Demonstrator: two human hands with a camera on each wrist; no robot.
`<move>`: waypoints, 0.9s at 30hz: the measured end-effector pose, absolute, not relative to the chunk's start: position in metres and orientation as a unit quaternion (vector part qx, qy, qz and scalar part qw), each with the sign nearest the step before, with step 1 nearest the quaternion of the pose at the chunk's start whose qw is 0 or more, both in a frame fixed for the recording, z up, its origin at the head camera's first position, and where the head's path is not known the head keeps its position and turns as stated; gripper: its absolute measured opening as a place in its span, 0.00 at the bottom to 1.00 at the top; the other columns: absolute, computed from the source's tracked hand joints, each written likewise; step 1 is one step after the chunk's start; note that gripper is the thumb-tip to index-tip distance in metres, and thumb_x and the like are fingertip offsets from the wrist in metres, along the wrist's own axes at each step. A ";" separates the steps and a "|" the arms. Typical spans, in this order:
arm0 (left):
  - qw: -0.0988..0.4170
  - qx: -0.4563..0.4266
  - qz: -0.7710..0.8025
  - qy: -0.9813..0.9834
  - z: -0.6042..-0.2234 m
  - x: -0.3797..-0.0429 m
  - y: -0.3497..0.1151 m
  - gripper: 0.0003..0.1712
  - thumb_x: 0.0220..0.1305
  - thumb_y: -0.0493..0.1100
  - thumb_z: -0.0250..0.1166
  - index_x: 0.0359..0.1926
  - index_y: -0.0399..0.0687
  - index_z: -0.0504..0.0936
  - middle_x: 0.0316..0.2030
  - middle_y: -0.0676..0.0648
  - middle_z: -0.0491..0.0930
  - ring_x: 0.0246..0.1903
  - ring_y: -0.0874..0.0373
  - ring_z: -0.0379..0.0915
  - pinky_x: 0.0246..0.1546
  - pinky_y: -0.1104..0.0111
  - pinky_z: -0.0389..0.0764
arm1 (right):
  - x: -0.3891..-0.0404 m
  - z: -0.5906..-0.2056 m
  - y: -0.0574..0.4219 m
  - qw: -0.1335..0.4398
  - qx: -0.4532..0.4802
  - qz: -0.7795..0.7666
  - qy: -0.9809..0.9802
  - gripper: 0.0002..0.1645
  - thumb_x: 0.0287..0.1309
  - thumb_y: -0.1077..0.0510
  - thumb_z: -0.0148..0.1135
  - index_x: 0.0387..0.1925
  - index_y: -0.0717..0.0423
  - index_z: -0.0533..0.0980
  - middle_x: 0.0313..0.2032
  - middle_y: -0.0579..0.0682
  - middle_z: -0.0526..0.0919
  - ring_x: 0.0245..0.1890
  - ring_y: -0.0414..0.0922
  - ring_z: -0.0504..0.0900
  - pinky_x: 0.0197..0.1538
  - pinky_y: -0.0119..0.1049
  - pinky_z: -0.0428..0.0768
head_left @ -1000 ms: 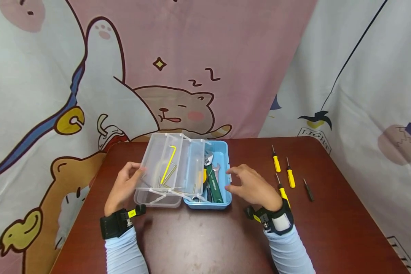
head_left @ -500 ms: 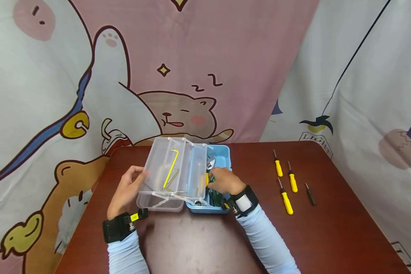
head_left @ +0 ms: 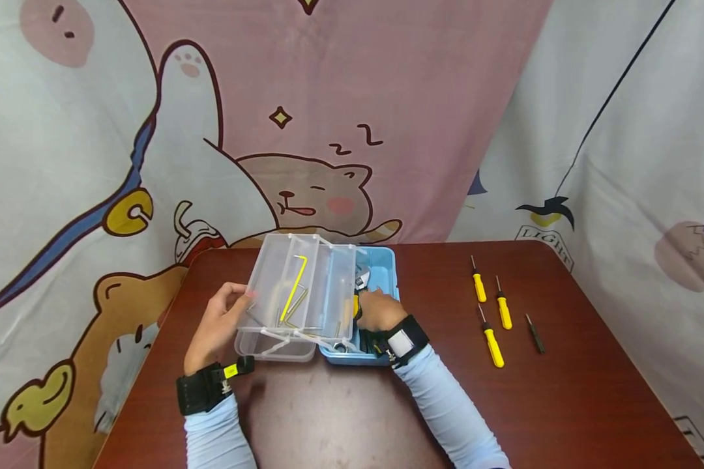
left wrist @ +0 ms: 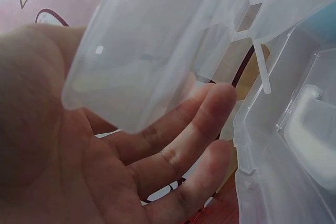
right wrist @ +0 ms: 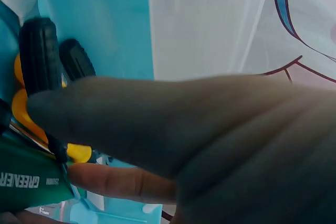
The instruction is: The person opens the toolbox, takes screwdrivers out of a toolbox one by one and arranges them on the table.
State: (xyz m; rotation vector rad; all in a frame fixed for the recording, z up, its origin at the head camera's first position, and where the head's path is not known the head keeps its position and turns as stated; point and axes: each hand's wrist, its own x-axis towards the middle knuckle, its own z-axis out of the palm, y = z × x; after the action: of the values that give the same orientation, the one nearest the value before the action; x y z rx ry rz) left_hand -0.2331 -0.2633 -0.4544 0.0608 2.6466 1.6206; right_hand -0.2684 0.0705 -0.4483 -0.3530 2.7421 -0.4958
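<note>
My left hand (head_left: 216,322) holds the left side of the clear plastic tray (head_left: 270,280), which stands raised beside the blue toolbox (head_left: 381,260). In the left wrist view the tray's corner (left wrist: 131,98) lies between thumb and fingers. My right hand (head_left: 380,309) reaches into the toolbox. Seen from the right wrist, its thumb presses on a ribbed black handle (right wrist: 39,51), with a finger on the other side; the handle's lower part is partly covered. A green adjustable wrench (right wrist: 26,174) and yellow-handled tools (right wrist: 23,111) lie against it.
Hex keys, one of them yellow (head_left: 293,286), lie in the tray. On the table's right side are several screwdrivers: yellow-handled ones (head_left: 493,345) and a small dark one (head_left: 536,335). A printed cloth (head_left: 422,117) hangs behind the table (head_left: 340,417).
My right hand has moved left from beside the toolbox down into it, among the tools. The left hand stays on the tray. The head view has shifted slightly.
</note>
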 end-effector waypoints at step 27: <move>0.031 0.014 0.521 0.853 -0.451 -0.231 -0.262 0.27 0.83 0.54 0.53 0.68 0.38 0.68 0.66 0.32 0.74 0.59 0.42 0.73 0.50 0.68 0.77 | -0.280 -0.450 0.066 0.219 -0.085 -0.124 0.964 0.37 0.58 0.59 0.76 0.64 0.65 0.70 0.47 0.60 0.84 0.44 0.53 0.82 0.44 0.48 0.80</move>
State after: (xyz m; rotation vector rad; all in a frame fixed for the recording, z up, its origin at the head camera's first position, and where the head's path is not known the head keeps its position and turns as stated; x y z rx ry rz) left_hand -0.2310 -0.2621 -0.4510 0.0416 2.6283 1.6048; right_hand -0.2796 0.0663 -0.4501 -0.2345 2.6675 -0.3424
